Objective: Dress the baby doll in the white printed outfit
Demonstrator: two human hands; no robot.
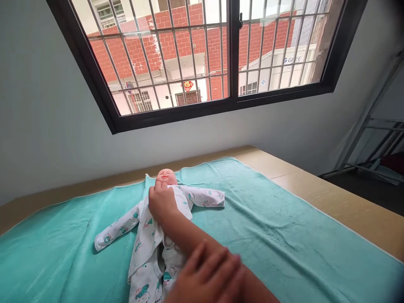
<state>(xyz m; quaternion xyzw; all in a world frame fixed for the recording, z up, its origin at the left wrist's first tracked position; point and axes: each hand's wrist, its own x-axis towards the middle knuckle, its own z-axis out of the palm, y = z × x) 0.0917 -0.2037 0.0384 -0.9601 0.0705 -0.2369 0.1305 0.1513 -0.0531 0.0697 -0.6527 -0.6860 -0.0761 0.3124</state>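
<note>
Although both forearms are brought in from the lower edge, it is by the right hand (162, 203) that the doll (169, 177) is reached, its fingers set at the neckline, just below the chin. The doll is laid on its back on the turquoise blanket (252, 235), its long axis running away from the hands, head beyond the right hand, legs back toward and to the left of the left hand (208, 277). One sleeve (208, 197) is stretched out to the right of the right hand, the other (118, 231) to its left. The left hand is held across the right forearm, blurred; whether contact is made, or anything is gripped by either hand, cannot be told. The collar is hidden under the right hand, the left wrist and the doll's feet are cut off, and the doll's hands are not seen.
</note>
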